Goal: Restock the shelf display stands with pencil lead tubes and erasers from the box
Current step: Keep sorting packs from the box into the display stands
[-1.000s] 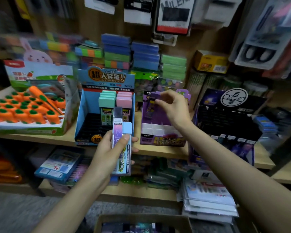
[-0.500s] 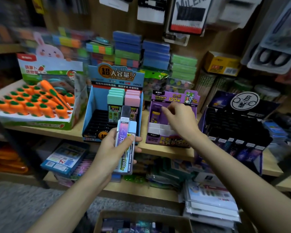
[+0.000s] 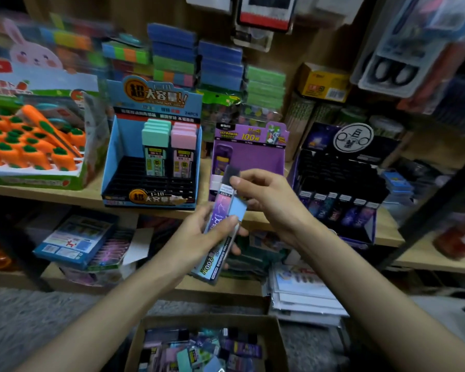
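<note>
Tubes (image 3: 223, 210) of pencil lead, a small fanned stack, held in mid-air just near the shelf (image 3: 65, 194) edge and in front of the purple stand (image 3: 255, 159). Left hand (image 3: 199, 240) wraps the lower half of the stack with its thumb across the front face. This leaves the upper ends free and tilted toward the far right for picking. Right hand (image 3: 271, 202) pinches the dark cap of the foremost tube between thumb and forefinger, apparently to draw one tube clear of the rest. The purple stand shows one tube at its far left and otherwise bare slots, so it is the likely destination. Blue stand (image 3: 113, 162), to the left, carries mint and pink tubes at the back, with its near slots open. Black stand (image 3: 333, 170), to the right, has only its near row filled. Box (image 3: 207, 320) sits on the floor below the hands, within reach, with mixed stock inside.
</note>
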{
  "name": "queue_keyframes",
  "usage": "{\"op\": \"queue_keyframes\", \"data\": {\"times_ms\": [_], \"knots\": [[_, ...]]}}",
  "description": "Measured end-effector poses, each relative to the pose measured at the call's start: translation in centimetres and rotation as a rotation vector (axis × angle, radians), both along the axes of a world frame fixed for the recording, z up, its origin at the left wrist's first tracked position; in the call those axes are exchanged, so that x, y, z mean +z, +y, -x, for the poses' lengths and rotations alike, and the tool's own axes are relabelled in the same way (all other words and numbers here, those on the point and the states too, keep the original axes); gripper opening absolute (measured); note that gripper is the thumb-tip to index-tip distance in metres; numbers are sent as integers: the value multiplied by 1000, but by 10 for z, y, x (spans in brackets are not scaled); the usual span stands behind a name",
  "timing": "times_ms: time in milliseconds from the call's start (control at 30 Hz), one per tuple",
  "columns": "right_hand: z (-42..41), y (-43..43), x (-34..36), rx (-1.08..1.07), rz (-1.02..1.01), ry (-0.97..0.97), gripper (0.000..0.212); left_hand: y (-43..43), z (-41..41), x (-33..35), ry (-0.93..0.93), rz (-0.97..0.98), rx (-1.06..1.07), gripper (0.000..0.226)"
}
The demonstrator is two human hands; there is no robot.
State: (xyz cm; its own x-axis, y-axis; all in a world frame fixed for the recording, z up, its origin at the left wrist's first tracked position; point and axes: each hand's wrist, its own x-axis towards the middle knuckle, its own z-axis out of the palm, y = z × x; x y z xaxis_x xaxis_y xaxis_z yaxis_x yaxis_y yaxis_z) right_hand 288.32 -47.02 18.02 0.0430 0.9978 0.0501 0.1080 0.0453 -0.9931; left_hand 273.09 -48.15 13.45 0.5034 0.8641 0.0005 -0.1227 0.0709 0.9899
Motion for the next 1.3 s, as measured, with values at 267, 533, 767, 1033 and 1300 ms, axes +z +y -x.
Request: {"op": "queue_keyframes", "data": {"times_ms": [267, 533, 767, 1033, 1300], "knots": [[-92, -43, 20, -258, -148, 55, 10, -8, -34, -9, 12, 2, -61, 32], [-159, -66, -4, -522, -329, -209, 11, -6, -43, -14, 34, -31, 1, 21], [-161, -58, -21, -478, -362, -455, 10, -4, -40, -18, 26, -28, 52, 21], [-162, -50, -19, -459, -370, -545, 8, -2, -38, -18, -1, -41, 69, 22], [-160, -46, -24, -444, -258, -617, 9, -2, -37, -17, 6, -56, 83, 17]]}}
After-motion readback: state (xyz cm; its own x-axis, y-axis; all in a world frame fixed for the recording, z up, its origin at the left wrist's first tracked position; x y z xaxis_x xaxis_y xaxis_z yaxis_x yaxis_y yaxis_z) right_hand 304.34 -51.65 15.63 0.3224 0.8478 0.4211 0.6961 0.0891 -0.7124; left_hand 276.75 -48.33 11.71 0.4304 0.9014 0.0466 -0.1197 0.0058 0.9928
